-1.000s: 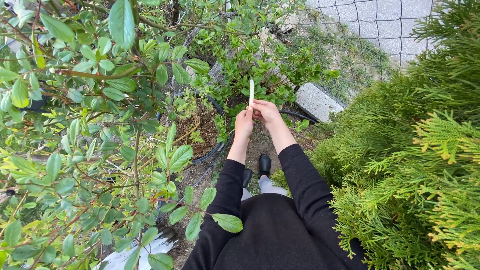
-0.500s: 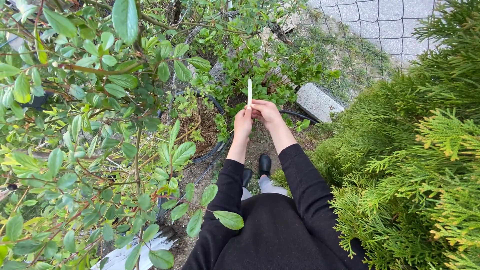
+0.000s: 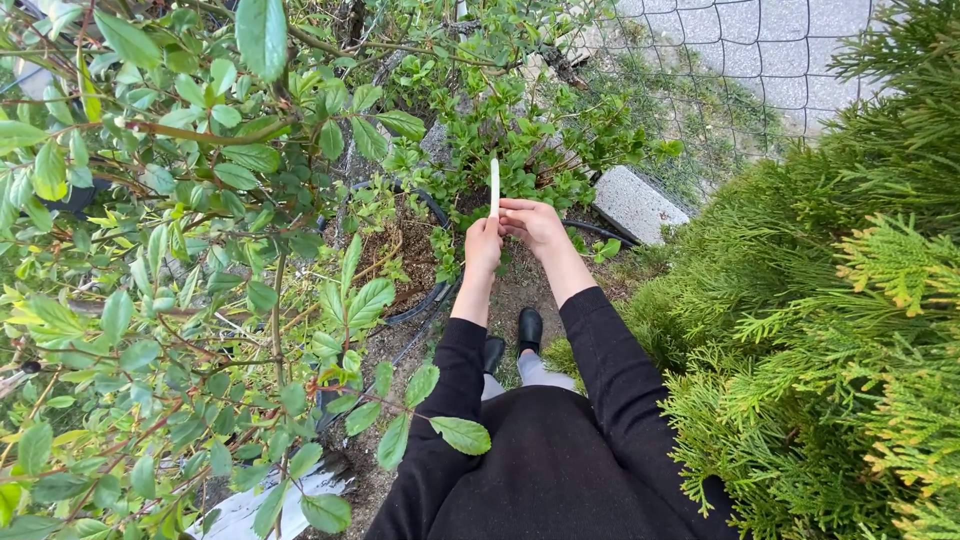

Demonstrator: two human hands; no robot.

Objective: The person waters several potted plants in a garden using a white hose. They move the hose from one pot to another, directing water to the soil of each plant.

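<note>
Shrub: leafy branches (image 3: pixel 200 250) at left.
Left hand (image 3: pixel 483 246): fingers closed on the white stick's lower end.
White stick (image 3: pixel 494 186): upright, long axis pointing away, above both hands.
Right hand (image 3: pixel 535 225): fingers pinching the base, just beside the left.
Conifer (image 3: pixel 830 300): right.

Pale stick (image 3: pixel 494 185): smooth, matt, likely plastic or wood. Sleeves (image 3: pixel 610 370): black matt cloth. Shoes (image 3: pixel 529 328): black, slightly glossy. Stone block (image 3: pixel 635 203): rough, speckled grey. Fence (image 3: pixel 720 60): thin wire mesh. Hose (image 3: pixel 425 300): black matt plastic.
</note>
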